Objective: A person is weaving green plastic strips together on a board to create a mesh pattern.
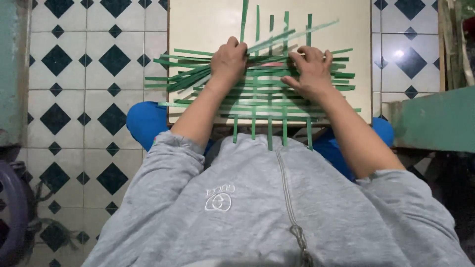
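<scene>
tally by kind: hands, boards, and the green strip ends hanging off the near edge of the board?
Hands: 2, left hand and right hand, both pressed on the green strip mat
Boards: 1, cream board
Strip ends off the near edge: 5
Total: 8

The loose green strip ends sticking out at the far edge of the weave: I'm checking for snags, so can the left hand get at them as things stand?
Probably yes: the left hand rests on the woven green strips, just below the far strip ends, with nothing between.
</scene>
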